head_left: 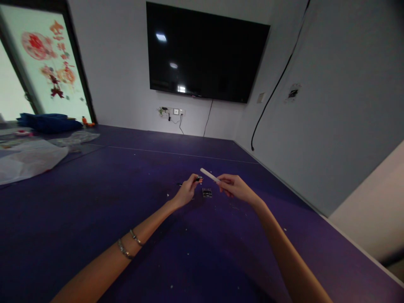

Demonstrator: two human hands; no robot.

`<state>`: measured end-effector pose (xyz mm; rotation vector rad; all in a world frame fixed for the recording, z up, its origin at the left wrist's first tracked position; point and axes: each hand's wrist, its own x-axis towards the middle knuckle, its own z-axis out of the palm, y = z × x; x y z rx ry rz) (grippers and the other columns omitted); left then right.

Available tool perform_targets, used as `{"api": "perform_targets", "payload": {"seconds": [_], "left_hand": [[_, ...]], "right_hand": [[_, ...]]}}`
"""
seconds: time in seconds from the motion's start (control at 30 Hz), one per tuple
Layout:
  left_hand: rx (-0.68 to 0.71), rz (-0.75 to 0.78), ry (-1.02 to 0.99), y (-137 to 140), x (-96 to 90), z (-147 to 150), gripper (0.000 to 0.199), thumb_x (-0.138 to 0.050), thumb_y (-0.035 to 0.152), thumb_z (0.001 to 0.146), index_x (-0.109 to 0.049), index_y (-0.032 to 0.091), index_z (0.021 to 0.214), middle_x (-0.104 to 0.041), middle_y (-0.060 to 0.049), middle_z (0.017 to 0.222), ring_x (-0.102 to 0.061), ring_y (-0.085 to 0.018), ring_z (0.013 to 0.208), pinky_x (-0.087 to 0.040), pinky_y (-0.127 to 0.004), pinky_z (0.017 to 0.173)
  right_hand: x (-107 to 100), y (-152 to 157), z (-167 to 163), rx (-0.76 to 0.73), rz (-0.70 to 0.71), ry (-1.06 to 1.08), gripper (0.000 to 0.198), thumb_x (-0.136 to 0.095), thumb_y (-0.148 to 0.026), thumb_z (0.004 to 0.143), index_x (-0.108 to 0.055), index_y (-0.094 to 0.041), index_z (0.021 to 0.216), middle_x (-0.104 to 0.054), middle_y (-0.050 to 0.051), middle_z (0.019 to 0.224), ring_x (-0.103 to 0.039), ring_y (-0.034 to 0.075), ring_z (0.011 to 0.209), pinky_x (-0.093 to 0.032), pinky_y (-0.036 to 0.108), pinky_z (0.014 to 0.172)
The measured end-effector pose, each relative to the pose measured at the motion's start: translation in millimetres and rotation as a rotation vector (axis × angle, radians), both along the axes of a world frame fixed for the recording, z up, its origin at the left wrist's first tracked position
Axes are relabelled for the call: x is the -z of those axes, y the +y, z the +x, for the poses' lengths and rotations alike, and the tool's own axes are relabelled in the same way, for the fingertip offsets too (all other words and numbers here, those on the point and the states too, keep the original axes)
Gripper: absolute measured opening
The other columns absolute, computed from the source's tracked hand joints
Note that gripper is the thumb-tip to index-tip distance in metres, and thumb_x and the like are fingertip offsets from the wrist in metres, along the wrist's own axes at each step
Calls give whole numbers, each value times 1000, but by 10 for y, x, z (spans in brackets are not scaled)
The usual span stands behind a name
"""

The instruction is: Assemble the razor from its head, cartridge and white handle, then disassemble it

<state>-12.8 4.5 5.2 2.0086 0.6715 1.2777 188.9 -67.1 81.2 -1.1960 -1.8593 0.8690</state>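
I pinch a small dark piece point(198, 179) in my left hand point(187, 190) and 1 white stick point(208, 174) in my right hand point(235, 187), not yet touching, with a dark square thing point(207, 192) untouched on the purple surface point(202, 265).

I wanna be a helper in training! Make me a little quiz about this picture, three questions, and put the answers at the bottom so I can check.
1. Pick one: what is the right hand holding?
A) a red cup
B) a white stick
C) a yellow spoon

2. True or false: the small dark square item lies on the purple surface.

3. Count: how many bracelets are on the left forearm?

Key:
1. B
2. True
3. Two
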Motion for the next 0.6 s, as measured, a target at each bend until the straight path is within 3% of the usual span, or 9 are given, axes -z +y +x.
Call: {"api": "perform_targets", "payload": {"seconds": [0.4,0.6], "left_hand": [[-3,95,61,53,42,16,15,-36,26,90,-46,18,98,-63,-9,98,-60,-16,86,-44,-32,80],[-26,188,113,24,7,6,16,-35,22,91,-47,18,100,-63,-6,92,-60,-14,82,-44,-28,75]], "right_hand": [[22,-43,-158,20,-165,71,34,-51,-46,79,-61,-15,91,-46,-5,55,-39,4,39,-30,17,35],[-61,-61,-16,-65,-105,7,33,-52,-44,80,-63,-15,91,-50,-4,57,-41,5,42,-31,18,38]]}}
